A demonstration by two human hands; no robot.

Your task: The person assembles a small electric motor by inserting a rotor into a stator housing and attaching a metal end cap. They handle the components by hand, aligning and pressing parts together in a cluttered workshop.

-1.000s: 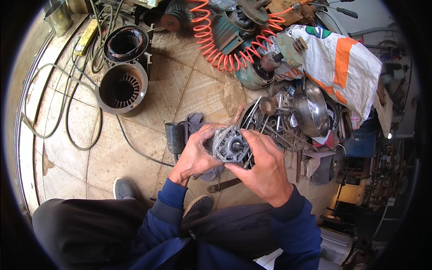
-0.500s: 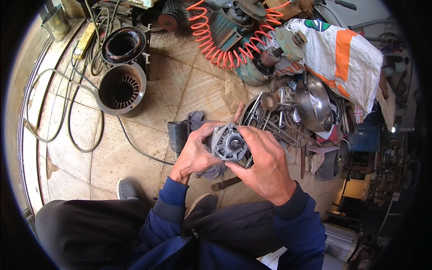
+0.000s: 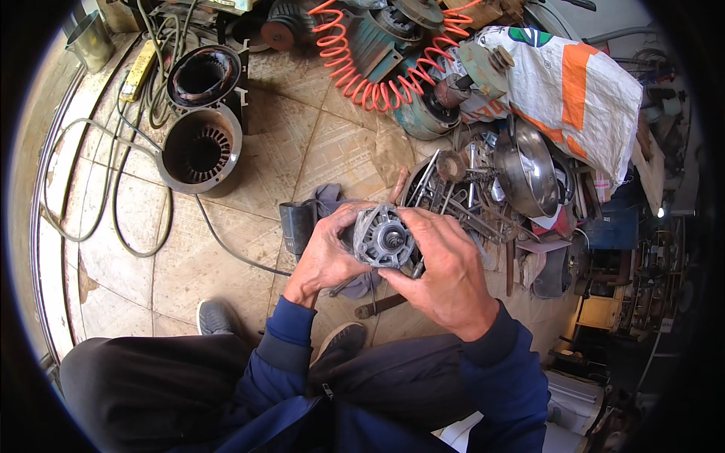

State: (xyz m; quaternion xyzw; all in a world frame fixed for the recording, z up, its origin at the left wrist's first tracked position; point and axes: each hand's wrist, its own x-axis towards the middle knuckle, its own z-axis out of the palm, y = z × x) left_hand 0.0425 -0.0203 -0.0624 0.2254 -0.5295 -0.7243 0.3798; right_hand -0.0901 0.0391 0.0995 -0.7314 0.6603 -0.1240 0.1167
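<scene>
Both hands hold a grey metal alternator (image 3: 384, 239) up above the floor, its slotted end face and central shaft turned up toward me. My left hand (image 3: 333, 253) is closed round its left side. On the other side, my right hand (image 3: 445, 264) grips the housing between thumb and fingers. The body beneath the end face is mostly hidden. Just left of my left hand stands a dark cylinder (image 3: 297, 228), beside a crumpled grey rag (image 3: 326, 198) that is partly covered by the hands.
Two motor stators, one in a round housing (image 3: 234, 162), stand at the left among cables. A coiled red hose (image 3: 332, 53) lies over green machinery at the back. To the right are a heap of metal tools (image 3: 453, 192), a steel bowl (image 3: 526, 170) and a white sack (image 3: 540, 75).
</scene>
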